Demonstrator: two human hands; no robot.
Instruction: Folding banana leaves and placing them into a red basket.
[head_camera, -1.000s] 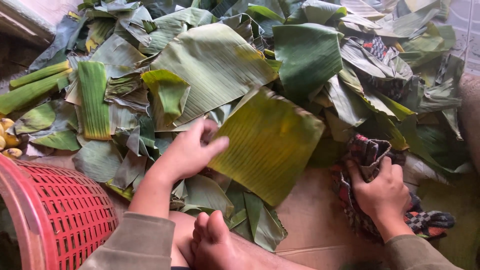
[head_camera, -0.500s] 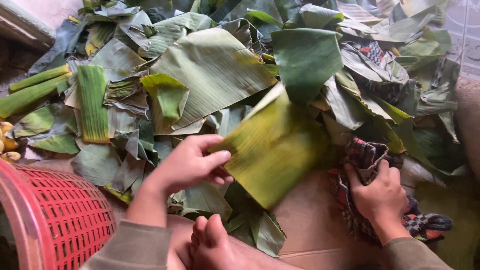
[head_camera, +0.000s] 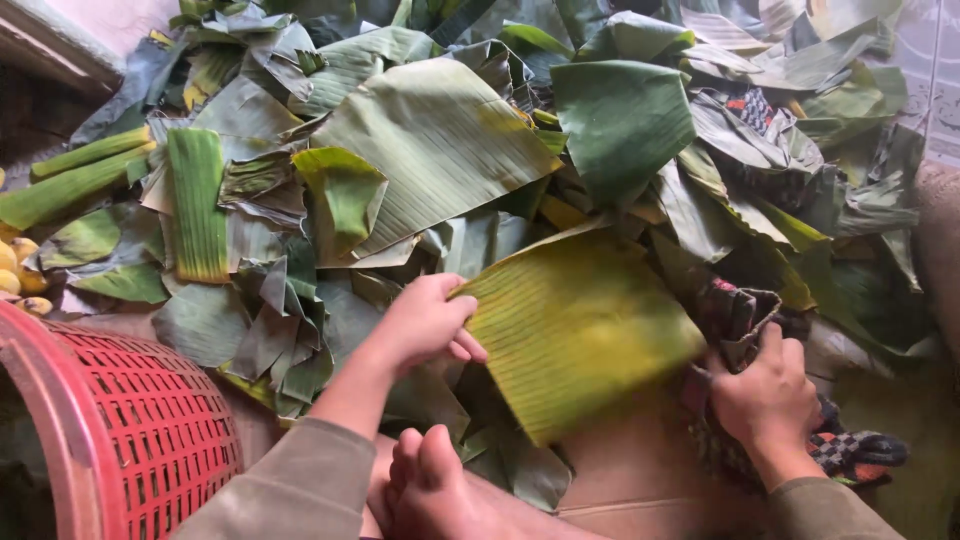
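Lifted since before, light, floppy, tear-prone leaf (head_camera: 575, 325) hangs pinched at its edge by left hand (head_camera: 425, 325); right hand (head_camera: 765, 395) grips cloth (head_camera: 735, 315).

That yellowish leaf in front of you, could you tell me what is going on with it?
A person sits by a heap of banana leaves. The left hand grips the edge of a yellow-green leaf, lifting it off the pile. The right hand clutches a checked cloth beside it. A red basket stands at the left.
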